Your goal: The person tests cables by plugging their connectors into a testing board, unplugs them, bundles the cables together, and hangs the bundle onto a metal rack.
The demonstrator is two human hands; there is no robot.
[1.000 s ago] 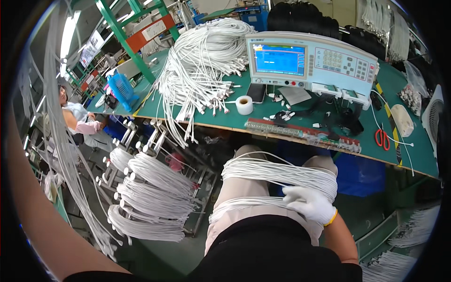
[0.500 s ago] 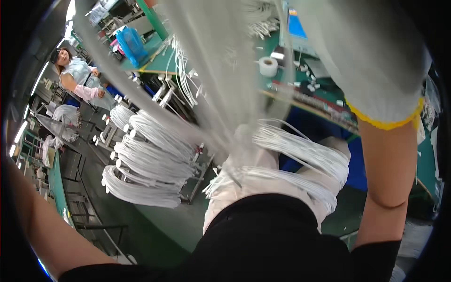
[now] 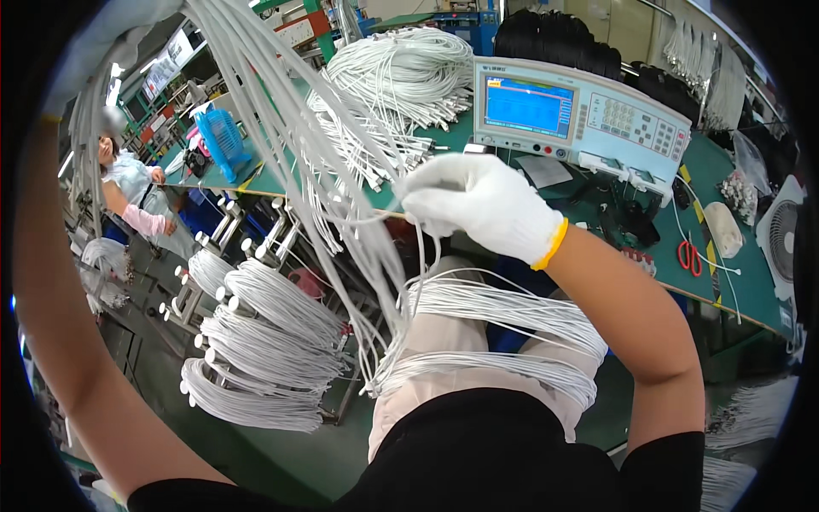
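Note:
At the upper left, my left hand (image 3: pixel 107 43), in a white glove, is raised and closed on a bundle of white cables (image 3: pixel 286 141). The cables fan down across the view toward my lap, and the fingers are partly cut off by the picture's edge. In front of me, my right hand (image 3: pixel 486 205), in a white glove with a yellow cuff, pinches one or more white cables beside the hanging bundle; I cannot tell how many. Another coil of white cables (image 3: pixel 512 311) lies across my thighs, its ends beneath the hanging strands.
A rack (image 3: pixel 226 294) loaded with white cable coils stands at left. On the green bench (image 3: pixel 717 286) are a tester with a blue screen (image 3: pixel 529 107), red-handled scissors (image 3: pixel 689 258) and a white fan (image 3: pixel 781 235). Behind lies a large cable heap (image 3: pixel 401 72). A person (image 3: pixel 141 188) stands far left.
My right hand has come down from the upper right to the middle, at the cables. My left hand now shows at upper left. The hanging bundle has swung, and my view has turned toward the bench.

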